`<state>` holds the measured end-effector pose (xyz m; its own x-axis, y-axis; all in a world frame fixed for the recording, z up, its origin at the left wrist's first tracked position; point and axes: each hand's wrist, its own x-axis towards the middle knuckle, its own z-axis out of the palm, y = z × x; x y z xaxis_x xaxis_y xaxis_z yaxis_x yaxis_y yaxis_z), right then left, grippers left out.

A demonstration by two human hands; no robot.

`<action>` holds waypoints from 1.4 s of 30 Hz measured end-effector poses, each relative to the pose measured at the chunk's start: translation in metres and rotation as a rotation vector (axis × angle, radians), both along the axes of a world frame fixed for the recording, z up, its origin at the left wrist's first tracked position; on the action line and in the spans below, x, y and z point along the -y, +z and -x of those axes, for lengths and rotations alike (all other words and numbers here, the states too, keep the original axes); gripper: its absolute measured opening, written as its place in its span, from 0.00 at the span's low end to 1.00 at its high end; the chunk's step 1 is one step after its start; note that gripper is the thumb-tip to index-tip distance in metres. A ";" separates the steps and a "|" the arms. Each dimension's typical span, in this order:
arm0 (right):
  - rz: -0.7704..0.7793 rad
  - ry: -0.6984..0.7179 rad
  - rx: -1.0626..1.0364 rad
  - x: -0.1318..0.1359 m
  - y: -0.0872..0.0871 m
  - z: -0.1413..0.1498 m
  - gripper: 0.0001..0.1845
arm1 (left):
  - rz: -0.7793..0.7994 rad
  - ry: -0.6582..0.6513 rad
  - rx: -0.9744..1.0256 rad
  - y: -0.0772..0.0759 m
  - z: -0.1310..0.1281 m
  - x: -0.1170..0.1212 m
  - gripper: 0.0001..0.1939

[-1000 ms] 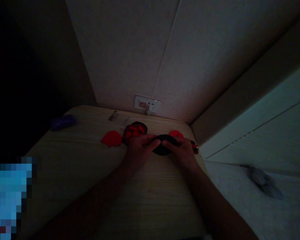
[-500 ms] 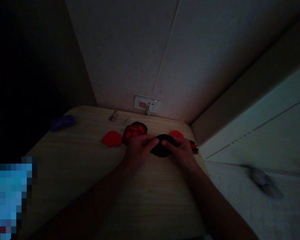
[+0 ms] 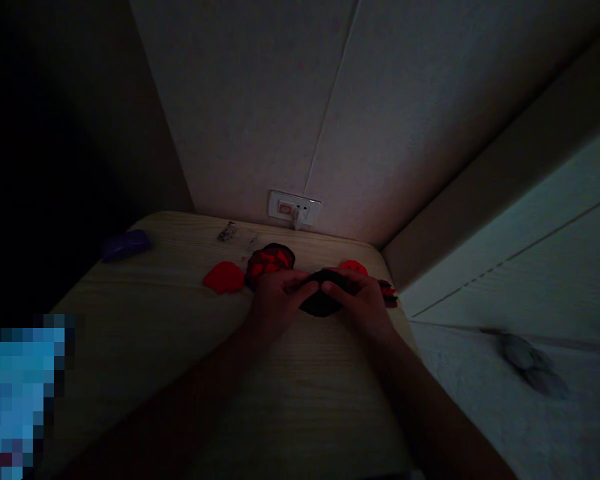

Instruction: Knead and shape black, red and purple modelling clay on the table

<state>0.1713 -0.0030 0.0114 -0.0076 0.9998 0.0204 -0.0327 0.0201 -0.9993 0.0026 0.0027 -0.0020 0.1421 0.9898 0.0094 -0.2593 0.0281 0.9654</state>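
Note:
My left hand (image 3: 276, 303) and my right hand (image 3: 369, 305) pinch a flat, roundish black piece (image 3: 322, 306), which looks like modelling clay. Both thumbs lie on top near its middle, almost touching, while the fingers curl around its far edge and are partly hidden. Just beyond my left hand lies a round black piece with red patches (image 3: 273, 260), partly covered by that hand. Left of it is a flat red piece (image 3: 224, 277) with a notched lower edge. A red disc with small dark marks (image 3: 354, 268) shows behind my right hand, and a striped red-and-black piece (image 3: 388, 293) sits to its right.
The pieces lie on a pale wooden table (image 3: 305, 393) against a wall. A purple packet (image 3: 126, 245) rests at its far left edge. Low on the wall is a power socket (image 3: 294, 207) with a plug in it. A blurred grey object (image 3: 530, 363) lies at right.
My thumbs have shifted slightly down on the black piece, and my right fingers curl further over its far edge. The other pieces have stayed in place.

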 end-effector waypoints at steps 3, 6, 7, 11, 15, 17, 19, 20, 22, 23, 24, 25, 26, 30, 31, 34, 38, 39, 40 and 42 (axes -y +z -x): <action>0.030 0.047 0.024 0.000 -0.002 -0.001 0.13 | -0.031 0.018 -0.055 0.000 0.002 0.001 0.09; 0.050 0.045 0.027 0.000 -0.005 -0.002 0.12 | -0.074 0.007 -0.121 -0.002 0.002 0.001 0.08; 0.049 0.039 0.021 0.000 -0.006 -0.002 0.11 | -0.085 0.004 -0.136 -0.003 0.002 0.001 0.08; 0.038 0.031 0.001 -0.001 -0.006 0.000 0.11 | -0.090 0.003 -0.133 -0.006 0.001 0.000 0.09; 0.020 0.050 -0.018 -0.002 -0.006 0.000 0.13 | -0.060 -0.041 -0.102 -0.004 0.002 -0.001 0.09; 0.011 0.048 0.008 -0.002 -0.007 -0.001 0.12 | -0.056 -0.036 -0.090 -0.004 0.002 -0.001 0.08; 0.012 0.042 0.040 -0.001 -0.008 -0.003 0.11 | -0.063 -0.034 -0.090 -0.005 0.002 -0.001 0.08; 0.011 0.038 0.050 -0.001 -0.009 -0.004 0.11 | -0.069 -0.030 -0.093 -0.006 0.001 -0.001 0.08; 0.009 0.023 0.065 -0.001 -0.009 -0.005 0.11 | -0.084 -0.016 -0.099 -0.007 0.000 -0.001 0.09; 0.010 0.018 0.069 -0.001 -0.009 -0.005 0.11 | -0.094 -0.005 -0.100 -0.007 0.000 -0.001 0.10; 0.012 0.017 0.073 -0.002 -0.008 -0.005 0.11 | -0.107 0.003 -0.105 -0.007 0.000 -0.001 0.11; 0.010 0.016 0.074 -0.002 -0.007 -0.004 0.12 | -0.120 0.008 -0.123 -0.006 0.000 -0.002 0.10; 0.002 0.011 0.075 -0.002 -0.006 -0.003 0.13 | -0.131 0.015 -0.146 -0.006 0.001 -0.002 0.10; -0.040 -0.040 0.096 -0.002 -0.002 -0.002 0.12 | -0.130 0.019 -0.166 -0.003 0.004 -0.003 0.10; -0.049 -0.059 0.103 -0.001 -0.002 -0.002 0.11 | -0.125 0.015 -0.149 -0.003 0.004 -0.002 0.10; -0.058 -0.080 0.115 0.000 -0.002 -0.003 0.10 | -0.114 0.009 -0.097 -0.002 0.002 0.000 0.10; -0.038 -0.046 0.107 0.000 -0.001 -0.001 0.10 | -0.157 0.003 -0.163 -0.001 0.002 0.001 0.10; -0.042 -0.042 0.095 0.000 -0.001 0.000 0.11 | -0.165 0.010 -0.189 -0.001 0.003 0.001 0.10; -0.048 -0.041 0.082 0.000 -0.001 0.001 0.13 | -0.166 0.019 -0.205 -0.001 0.004 0.001 0.10; -0.058 -0.038 0.069 -0.001 -0.001 0.001 0.14 | -0.153 0.028 -0.209 -0.001 0.005 0.000 0.11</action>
